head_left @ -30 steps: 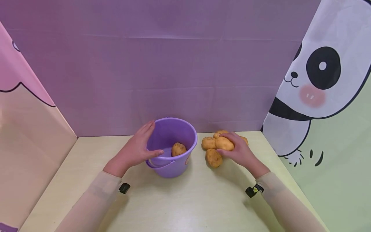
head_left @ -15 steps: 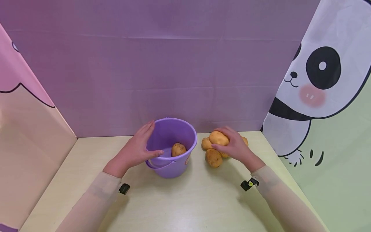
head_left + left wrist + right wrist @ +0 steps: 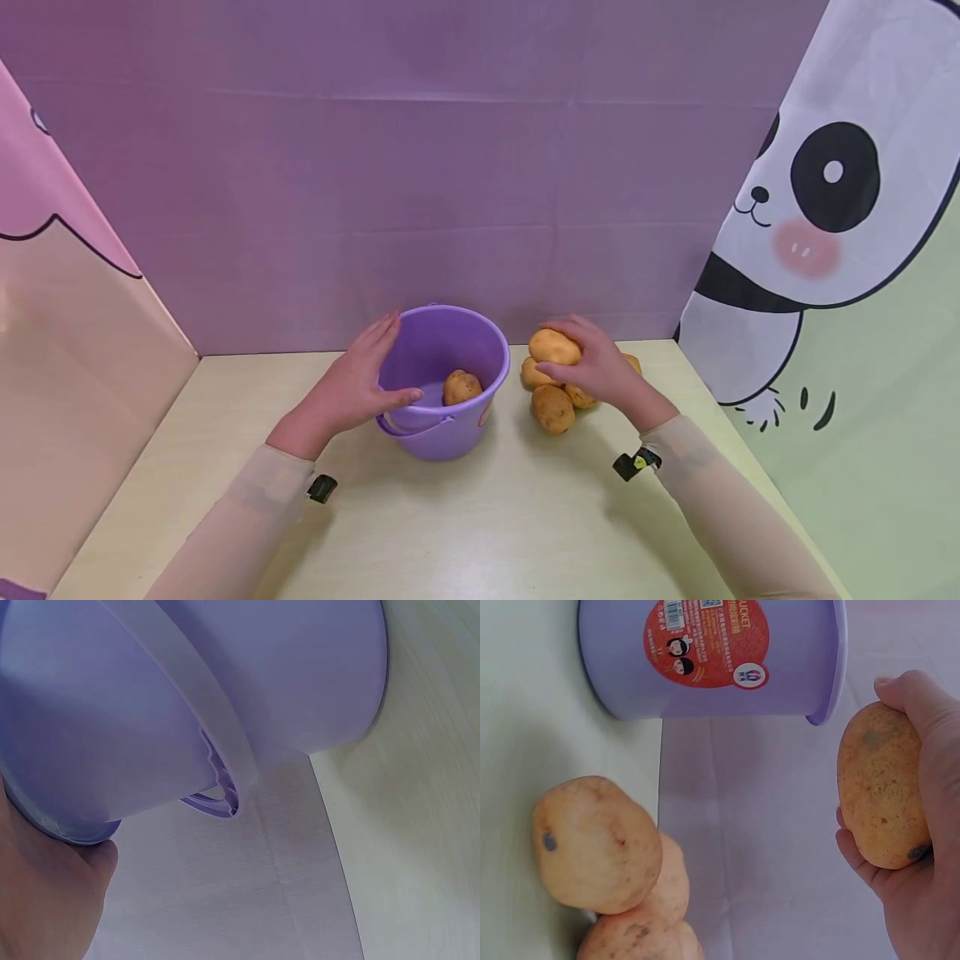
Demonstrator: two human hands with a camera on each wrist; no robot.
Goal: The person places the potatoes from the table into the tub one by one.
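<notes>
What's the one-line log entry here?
left hand: touches purple bucket; right hand: holds potato; inside bucket: another potato; beside bucket: more potatoes

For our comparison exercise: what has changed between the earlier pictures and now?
The right hand, already gripping a potato, has carried it up and leftward towards the purple bucket, uncovering another potato. Nothing was let go. The left hand still holds the bucket, which contains one potato as before.
</notes>
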